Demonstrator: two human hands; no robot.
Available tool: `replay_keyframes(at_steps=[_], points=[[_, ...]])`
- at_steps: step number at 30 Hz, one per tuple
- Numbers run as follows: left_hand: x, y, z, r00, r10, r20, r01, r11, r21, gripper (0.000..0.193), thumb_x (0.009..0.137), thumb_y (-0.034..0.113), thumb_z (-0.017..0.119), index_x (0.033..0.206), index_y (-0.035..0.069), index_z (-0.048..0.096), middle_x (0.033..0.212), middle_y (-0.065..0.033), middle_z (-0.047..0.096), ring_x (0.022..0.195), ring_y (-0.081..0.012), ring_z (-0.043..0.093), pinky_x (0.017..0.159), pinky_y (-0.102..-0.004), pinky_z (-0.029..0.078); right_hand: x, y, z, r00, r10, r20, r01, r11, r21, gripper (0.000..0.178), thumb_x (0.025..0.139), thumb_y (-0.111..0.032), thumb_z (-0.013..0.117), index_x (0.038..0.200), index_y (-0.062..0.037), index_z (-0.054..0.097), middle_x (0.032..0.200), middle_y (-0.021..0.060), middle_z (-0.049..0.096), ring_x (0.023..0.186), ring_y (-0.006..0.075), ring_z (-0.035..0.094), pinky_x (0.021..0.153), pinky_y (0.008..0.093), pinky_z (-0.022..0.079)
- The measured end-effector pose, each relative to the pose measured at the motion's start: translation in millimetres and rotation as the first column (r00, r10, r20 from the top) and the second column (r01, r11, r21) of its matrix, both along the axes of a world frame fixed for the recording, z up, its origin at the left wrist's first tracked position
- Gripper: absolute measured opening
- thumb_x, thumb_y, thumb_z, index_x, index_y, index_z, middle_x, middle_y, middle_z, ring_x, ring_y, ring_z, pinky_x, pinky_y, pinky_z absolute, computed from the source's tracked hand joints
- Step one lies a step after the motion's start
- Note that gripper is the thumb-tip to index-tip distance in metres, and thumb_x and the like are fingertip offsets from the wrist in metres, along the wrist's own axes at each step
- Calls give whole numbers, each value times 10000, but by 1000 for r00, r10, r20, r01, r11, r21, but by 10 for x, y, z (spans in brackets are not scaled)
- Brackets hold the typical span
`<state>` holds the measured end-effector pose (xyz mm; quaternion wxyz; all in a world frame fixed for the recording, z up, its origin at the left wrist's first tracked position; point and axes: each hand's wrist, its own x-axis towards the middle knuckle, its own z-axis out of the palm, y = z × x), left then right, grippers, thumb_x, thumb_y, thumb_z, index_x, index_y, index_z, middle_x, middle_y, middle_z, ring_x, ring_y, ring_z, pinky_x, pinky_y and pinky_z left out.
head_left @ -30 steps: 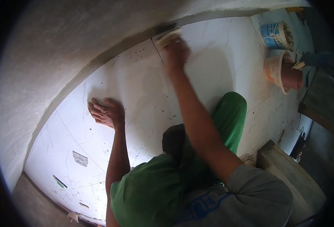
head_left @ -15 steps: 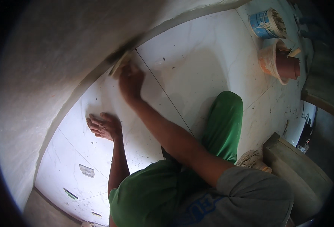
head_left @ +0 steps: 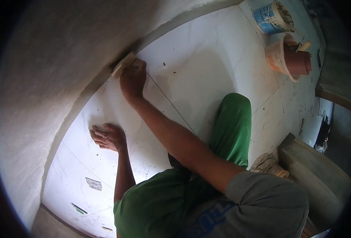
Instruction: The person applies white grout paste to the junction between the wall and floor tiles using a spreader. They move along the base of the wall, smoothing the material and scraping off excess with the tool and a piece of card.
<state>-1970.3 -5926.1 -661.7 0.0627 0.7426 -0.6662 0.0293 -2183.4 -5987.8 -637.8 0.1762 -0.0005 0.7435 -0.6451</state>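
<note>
My right hand (head_left: 132, 81) grips a flat, pale, board-like tool (head_left: 122, 66), pressed along the dark strip where the curved grey wall (head_left: 64, 59) meets the floor. Fingers and wall partly hide this tool, so its exact kind is unclear. My left hand (head_left: 108, 137) rests on the white marble-patterned floor tiles (head_left: 191, 43), nearer to me and to the left, fingers stretched out and holding nothing. Between my arms and knees the tiles carry specks of dirt.
A blue bucket (head_left: 265, 20) with pale paste stands far right, beside an orange-stained bucket (head_left: 276, 59) holding a reddish-brown object. Another container of paste (head_left: 263, 163) sits by a grey ledge (head_left: 314, 174). Lower left lie a metal plate (head_left: 93, 184) and a green strip (head_left: 79, 209).
My right hand was blurred by motion and now shows sharper, with the tool still against the wall's foot. My left hand stays on the tiles. The view has turned slightly.
</note>
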Motion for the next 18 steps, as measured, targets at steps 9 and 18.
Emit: replay_keyframes(at_steps=[9, 18], points=[[-264, 48, -43, 1000, -29, 9, 29, 999, -29, 624, 1054, 429, 451, 1571, 86, 387, 1613, -182, 384, 1496, -344, 368, 1129, -564, 357, -2091, 333, -67, 945, -279, -170, 209, 916, -341, 389, 1009, -215, 639, 1301, 18, 531, 901, 202, 715, 922, 313, 713, 840, 464, 540], [-103, 34, 24, 1000, 0, -12, 0, 1000, 12, 608, 1055, 434, 439, 1558, 95, 396, 1623, -181, 366, 1511, -343, 342, 1141, -565, 340, -1738, 276, 236, 936, -316, -156, 260, 918, -298, 433, 978, -268, 700, 1226, 53, 551, 834, 200, 725, 743, 295, 710, 766, 402, 558]])
